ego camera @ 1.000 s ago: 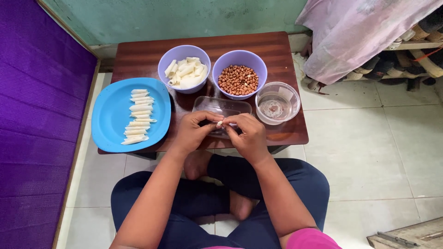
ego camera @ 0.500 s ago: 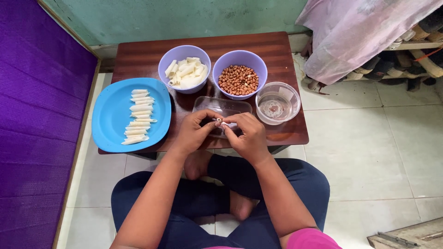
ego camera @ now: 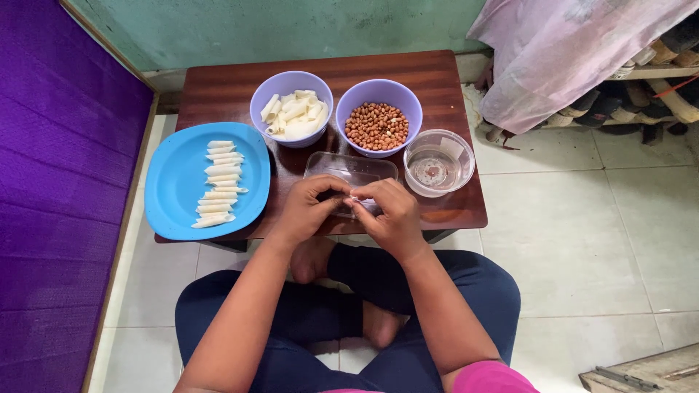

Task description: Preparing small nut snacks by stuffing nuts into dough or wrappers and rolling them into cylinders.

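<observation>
My left hand (ego camera: 304, 211) and right hand (ego camera: 393, 215) meet at desk's (ego camera: 218, 87) front edge — fingertips pinching small pale piece (ego camera: 354, 198) together, over clear rectangular tray (ego camera: 351, 169); wrists bent inward.

Low dark-brown wooden tabletop (ego camera: 218, 91) on pale tiled floor (ego camera: 597, 240), grout lines showing. Teal-green painted wall (ego camera: 291, 25) behind, scuffed at base. Purple textured panel (ego camera: 51, 182) fills left side. Pink cloth (ego camera: 568, 51) draped over cluttered shelf (ego camera: 655, 73) at upper right. Soft, even daylight.
</observation>
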